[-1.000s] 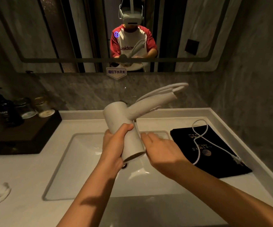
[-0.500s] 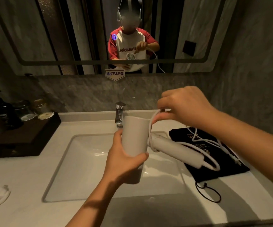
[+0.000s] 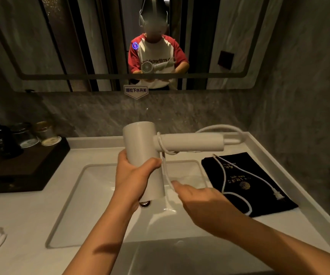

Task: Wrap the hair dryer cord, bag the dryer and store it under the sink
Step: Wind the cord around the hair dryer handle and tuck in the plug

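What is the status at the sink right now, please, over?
Left hand grips white hair dryer barrel. Right hand pinches white cord, one loop round handle. Plug lies loose on black drawstring bag. Nothing blocking.

Dim, warm light with soft focus throughout, forearm shadows darkening the sink (image 3: 92, 195), wide-angle bending at the edges.

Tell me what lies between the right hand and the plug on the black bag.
In the head view, only slack white cord spans from the right hand to the plug, looping over the black bag.
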